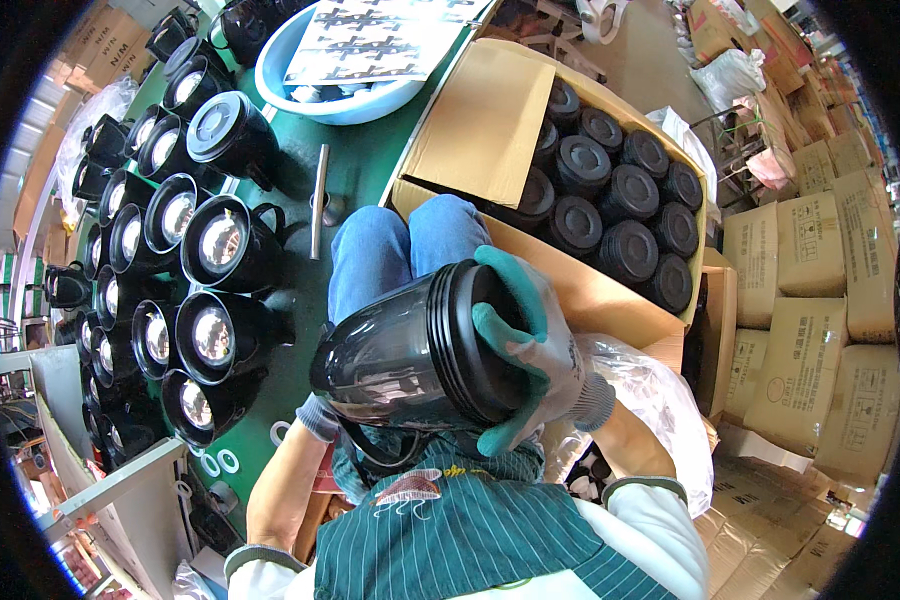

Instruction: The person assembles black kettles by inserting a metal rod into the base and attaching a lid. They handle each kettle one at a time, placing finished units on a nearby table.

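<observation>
A glossy black jug lies tilted on its side above my lap, its ribbed black end toward the right. My right hand, in a teal and grey work glove, is spread round that end with its fingers curled over the rim. At the jug's left end only the grey glove cuff of my left hand shows. Its fingers are hidden behind the jug. The jug's handle hangs on the side nearest my chest.
On the green table at left stand rows of black jugs with shiny insides, a metal rod and white rings. Behind is a blue basin under printed sheets. Right: an open carton of black cylinders, clear plastic, stacked cartons.
</observation>
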`<act>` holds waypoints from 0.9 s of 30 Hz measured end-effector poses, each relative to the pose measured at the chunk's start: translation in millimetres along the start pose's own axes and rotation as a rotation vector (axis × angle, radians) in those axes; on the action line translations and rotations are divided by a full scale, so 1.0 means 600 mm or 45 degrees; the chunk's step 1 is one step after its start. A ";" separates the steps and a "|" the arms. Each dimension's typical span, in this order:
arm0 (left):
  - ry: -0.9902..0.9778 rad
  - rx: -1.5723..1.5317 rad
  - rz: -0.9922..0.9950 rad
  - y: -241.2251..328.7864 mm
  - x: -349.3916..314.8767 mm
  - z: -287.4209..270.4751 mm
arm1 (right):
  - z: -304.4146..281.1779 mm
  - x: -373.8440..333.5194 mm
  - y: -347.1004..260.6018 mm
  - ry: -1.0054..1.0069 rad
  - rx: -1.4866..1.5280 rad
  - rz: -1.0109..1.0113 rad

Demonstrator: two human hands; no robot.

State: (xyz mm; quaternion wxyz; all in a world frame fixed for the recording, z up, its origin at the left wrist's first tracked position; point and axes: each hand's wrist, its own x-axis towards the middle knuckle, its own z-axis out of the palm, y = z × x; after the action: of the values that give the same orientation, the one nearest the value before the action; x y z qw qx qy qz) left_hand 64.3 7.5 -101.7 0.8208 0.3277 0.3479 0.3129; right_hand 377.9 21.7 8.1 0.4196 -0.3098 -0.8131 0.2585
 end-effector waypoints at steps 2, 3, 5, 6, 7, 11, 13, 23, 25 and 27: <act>-0.003 -0.002 0.002 -0.001 0.003 0.000 | -0.005 -0.001 -0.001 -0.008 0.006 0.020; 0.001 -0.007 -0.002 -0.004 0.003 0.001 | 0.002 -0.007 0.002 0.006 0.062 0.058; -0.004 -0.010 -0.008 -0.003 0.010 0.001 | 0.021 -0.022 0.006 0.044 0.161 0.136; -0.002 -0.016 -0.002 -0.003 0.014 -0.001 | 0.029 -0.028 0.009 0.064 0.210 0.174; 0.008 -0.015 0.002 0.000 0.013 -0.003 | 0.036 -0.030 0.013 0.093 0.243 0.186; 0.106 0.015 0.112 0.014 0.004 -0.005 | 0.052 -0.034 0.031 0.217 0.308 0.157; 0.238 0.180 0.305 0.028 -0.002 -0.003 | 0.054 -0.037 0.031 0.241 0.421 0.276; 0.644 1.213 1.109 0.121 -0.012 0.012 | 0.056 -0.109 0.077 -0.093 1.042 0.906; 0.506 0.953 0.878 0.121 -0.016 -0.002 | 0.047 -0.070 0.048 -0.059 0.302 0.422; 0.434 0.043 0.508 0.070 -0.029 -0.047 | 0.057 -0.037 0.029 0.063 0.457 0.241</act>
State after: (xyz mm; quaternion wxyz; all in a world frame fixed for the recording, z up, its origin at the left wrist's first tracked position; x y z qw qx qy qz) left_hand 20.4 28.2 -78.8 0.6668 0.3460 0.4146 0.5135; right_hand 364.3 12.1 -32.7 0.4618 -0.3114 -0.7107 0.4297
